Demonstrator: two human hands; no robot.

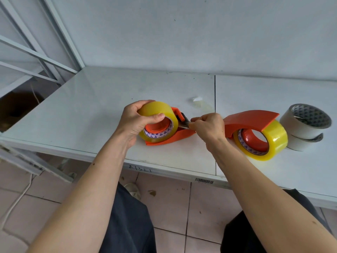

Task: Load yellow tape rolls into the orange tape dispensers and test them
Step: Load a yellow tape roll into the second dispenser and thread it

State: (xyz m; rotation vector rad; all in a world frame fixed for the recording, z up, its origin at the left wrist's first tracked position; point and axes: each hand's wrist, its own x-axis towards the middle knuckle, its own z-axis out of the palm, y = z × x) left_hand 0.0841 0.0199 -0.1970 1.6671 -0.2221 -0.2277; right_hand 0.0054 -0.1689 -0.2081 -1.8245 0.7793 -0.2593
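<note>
At six o'clock, the left hand (134,121) grips a glossy yellow tape roll (158,116) seated in an orange plastic dispenser (170,138) on the white table (94,110). The right hand (207,127) pinches the tape end at its cutter. At three o'clock, a second loaded orange dispenser (250,118) touches two stacked white tape rolls (304,125).

Both bare forearms rise from the bottom corners and converge toward the middle of the view. The left hand (135,121), at about 10 o'clock of centre, is curled closed, fingers wrapped over the top and thumb pointing toward 3 o'clock. The right hand (207,127), close at its 3 o'clock side, is pinched shut, fingertips (193,123) pointing toward 9 o'clock, wrist bent.
</note>
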